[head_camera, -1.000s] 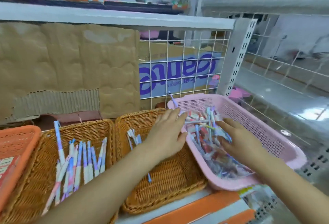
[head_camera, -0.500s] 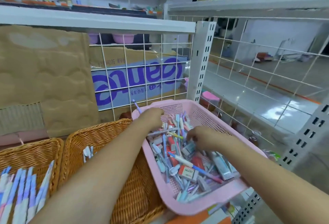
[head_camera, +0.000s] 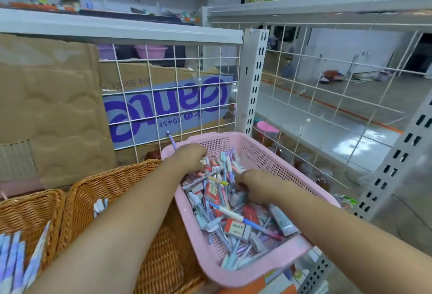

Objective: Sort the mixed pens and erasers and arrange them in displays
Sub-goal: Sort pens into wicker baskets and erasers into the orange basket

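The left hand [head_camera: 189, 157], fingers curled, grips a purple pen [head_camera: 172, 142]. The right hand [head_camera: 251, 183] curls into the pink basket [head_camera: 236, 272], grip unclear. A wicker basket [head_camera: 163, 258] sits alongside.

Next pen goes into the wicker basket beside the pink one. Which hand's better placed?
Left, likely. The left hand is at the left side of the pink basket, next to the wicker basket. The right hand is mid-pile, farther from it.
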